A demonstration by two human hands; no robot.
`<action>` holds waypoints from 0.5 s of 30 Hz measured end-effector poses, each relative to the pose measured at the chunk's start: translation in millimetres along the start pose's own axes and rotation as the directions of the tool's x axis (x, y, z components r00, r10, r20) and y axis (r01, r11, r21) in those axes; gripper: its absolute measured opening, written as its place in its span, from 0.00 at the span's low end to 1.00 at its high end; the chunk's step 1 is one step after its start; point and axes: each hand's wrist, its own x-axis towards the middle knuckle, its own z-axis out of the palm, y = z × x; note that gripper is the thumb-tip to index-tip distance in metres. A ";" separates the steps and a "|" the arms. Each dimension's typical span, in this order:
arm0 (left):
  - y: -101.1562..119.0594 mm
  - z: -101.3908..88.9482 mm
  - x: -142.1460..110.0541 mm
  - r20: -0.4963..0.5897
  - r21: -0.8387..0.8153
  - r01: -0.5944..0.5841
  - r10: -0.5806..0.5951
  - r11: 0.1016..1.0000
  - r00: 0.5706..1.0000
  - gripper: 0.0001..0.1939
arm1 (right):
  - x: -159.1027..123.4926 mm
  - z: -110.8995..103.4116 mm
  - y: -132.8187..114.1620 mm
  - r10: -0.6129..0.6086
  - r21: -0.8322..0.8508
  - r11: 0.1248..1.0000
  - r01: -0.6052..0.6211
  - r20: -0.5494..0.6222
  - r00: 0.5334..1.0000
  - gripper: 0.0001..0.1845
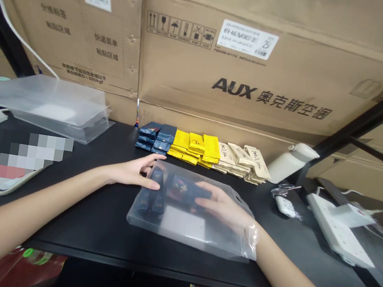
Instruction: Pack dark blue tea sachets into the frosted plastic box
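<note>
Lying flat near the front of the black table [100, 226], a frosted clear pouch [192, 232] holds the person's right hand [220, 205], which is pushed in through the pouch's open right end as far as the wrist. Seen through the plastic, that hand's fingers [204, 201] curl loosely around a dark blue packet [189, 190], gripping it inside the pouch. Two more dark blue packets [154, 196] already sit side by side in the pouch's left part, just beside the one being gripped.

Left hand [139, 171]: spread flat and relaxed, palm down, it grasps nothing; its thumb and fingertips [154, 186] rest on the upper left corner of the pouch, pressing it against the table.

Behind the pouch, at the foot of the large cardboard boxes [259, 77], three groups of packets stand in a row: a blue stack [156, 137] on the left, a yellow stack [194, 148] in the middle and a tan stack [242, 161] on the right, each touching its neighbour. A white bottle [291, 161] leans just right of the tan stack. A white power strip [339, 228] lies further right, well apart from the pouch. A pile of clear pouches [56, 104] rests at the table's far left.
</note>
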 end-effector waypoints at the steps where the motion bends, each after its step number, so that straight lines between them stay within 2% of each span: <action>1: 1.0 0.1 -0.7 0.042 -0.014 0.001 0.000 1.000 0.999 0.44 | -0.4 0.7 0.8 -0.028 -0.065 0.998 0.026 -0.027 0.999 0.19; 4: 4.1 0.9 -1.7 0.130 -0.028 0.012 -0.008 1.000 0.991 0.39 | -0.7 4.0 3.1 -0.112 -0.232 0.970 0.078 -0.135 0.985 0.14; 9: 6.0 4.0 -0.9 0.159 -0.022 0.008 -0.004 1.000 0.987 0.34 | -0.1 9.8 2.4 -0.208 -0.358 0.925 0.125 -0.203 0.957 0.13; 10: 6.2 4.7 -0.8 0.158 -0.023 0.010 -0.007 1.000 0.987 0.33 | -0.4 10.1 1.5 -0.224 -0.368 0.918 0.147 -0.176 0.959 0.12; 12: 6.8 5.9 -0.9 0.147 -0.023 0.019 -0.016 1.000 0.989 0.33 | -1.8 9.7 -0.5 -0.226 -0.335 0.921 0.197 -0.049 0.973 0.14; 15: 7.6 6.9 -1.1 0.129 -0.018 0.030 -0.028 0.999 0.991 0.33 | -5.1 7.9 -3.5 -0.141 -0.200 0.963 0.179 0.193 0.971 0.33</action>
